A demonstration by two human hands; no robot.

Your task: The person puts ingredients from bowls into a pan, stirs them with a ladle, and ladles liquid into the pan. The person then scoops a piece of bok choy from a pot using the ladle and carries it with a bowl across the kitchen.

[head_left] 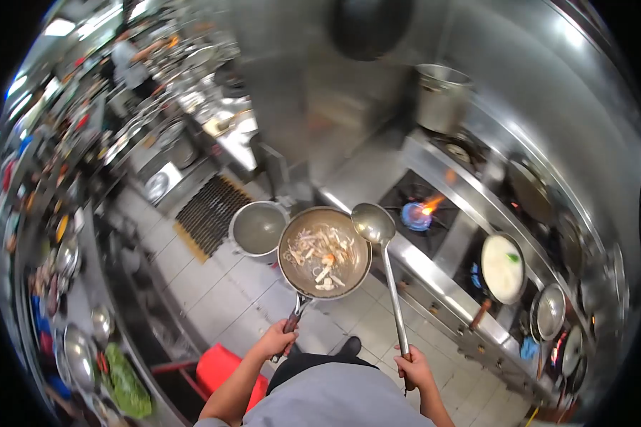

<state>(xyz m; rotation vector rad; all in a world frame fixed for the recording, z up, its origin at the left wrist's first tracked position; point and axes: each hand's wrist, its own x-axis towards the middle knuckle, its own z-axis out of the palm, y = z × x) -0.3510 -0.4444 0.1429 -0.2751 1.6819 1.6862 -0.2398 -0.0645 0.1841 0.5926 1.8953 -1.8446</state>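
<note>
My left hand [277,339] is wrapped round the handle of a frying pan [292,280], held in front of me above the floor. Inside it lie sliced pale pieces of food [325,250], some pinkish, with a small orange bit among them. In my right hand [414,367] is the wooden grip of a long-handled ladle [372,223]. Its bowl is beside the pan's right rim; whether they touch I cannot tell. A metal pot [258,226] stands just left of the pan, partly overlapped by it.
A lit burner [417,215] flames on the stove to the right. Beyond it sits a pan of white liquid [502,269] with a green leaf. A tall stockpot [443,99] stands at the back. Green leaves [126,384] lie on the left counter. Another person [129,62] works far left.
</note>
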